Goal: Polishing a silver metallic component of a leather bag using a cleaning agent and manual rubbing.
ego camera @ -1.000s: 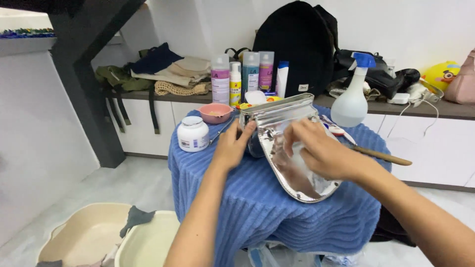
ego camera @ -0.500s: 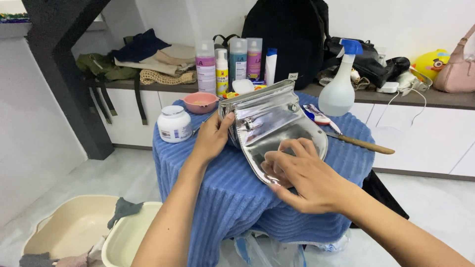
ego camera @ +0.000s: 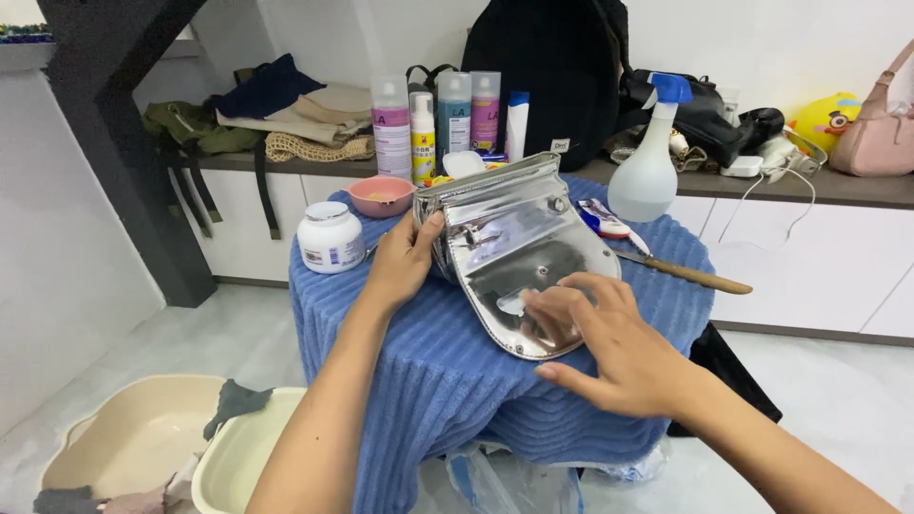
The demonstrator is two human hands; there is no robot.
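Note:
A shiny silver handbag (ego camera: 514, 238) lies with its flap open on a small table draped in a blue ribbed towel (ego camera: 447, 381). My left hand (ego camera: 405, 257) grips the bag's left side, thumb on the top edge. My right hand (ego camera: 609, 343) presses flat on the lower end of the open flap, fingers spread; a small pale cloth or wipe seems to sit under the fingertips, but it is mostly hidden.
On the towel stand a white jar (ego camera: 329, 237), a pink bowl (ego camera: 381, 196), a spray bottle (ego camera: 649, 162) and a wooden-handled brush (ego camera: 681, 271). Several bottles (ego camera: 438, 128), a black backpack (ego camera: 562, 76) and folded clothes line the counter behind. Beige basins (ego camera: 143, 438) sit on the floor at left.
My right hand has slid down the flap toward its lower end. My left hand keeps its hold on the bag's side. The camera has shifted slightly.

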